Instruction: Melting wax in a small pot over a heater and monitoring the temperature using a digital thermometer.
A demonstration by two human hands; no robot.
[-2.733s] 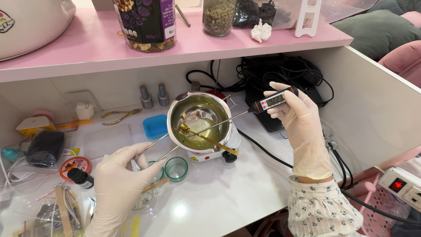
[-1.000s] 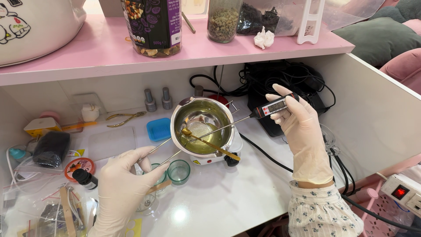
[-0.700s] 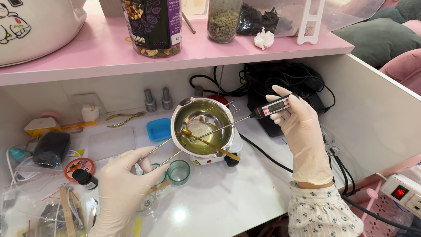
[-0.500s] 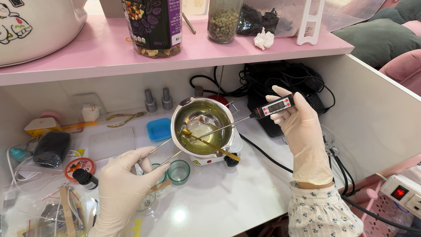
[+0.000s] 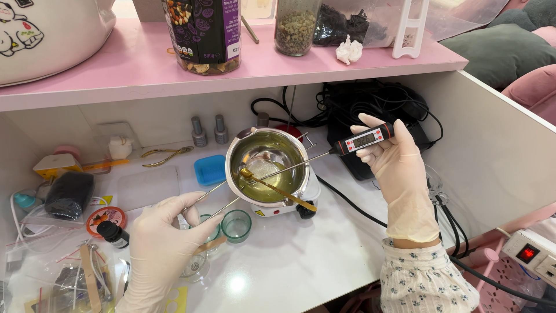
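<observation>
The small steel pot [image 5: 267,164] stood on a white electric heater [image 5: 289,200] on the white surface [image 5: 301,255], and it held a clear yellow liquid. It serves here as the landmark.

To the right of the pot, the right hand [image 5: 397,165] was closed around the black head of a digital thermometer [image 5: 365,139]. Its thin probe crossed the pot's rim so that the tip sat in the liquid, probably to read the heat there without touching the metal. The display was turned up toward the person's view. The wrist was raised and the gloved fingers [image 5: 370,128] pinched the head from behind, with the forearm coming up from the lower right.

In front and to the left of the pot, the left hand [image 5: 165,240] gripped the two long wire handles of the pot [image 5: 214,200], it seemed to keep the pot steady on the heater. This hand lay low, palm down, with fingers curled over the wires.

A gold spoon [image 5: 278,188] rested inside the pot, its handle leaning over the front rim. Just in front of the pot stood a small green glass cup [image 5: 236,225]; left of the pot lay a blue mould [image 5: 209,169].
</observation>
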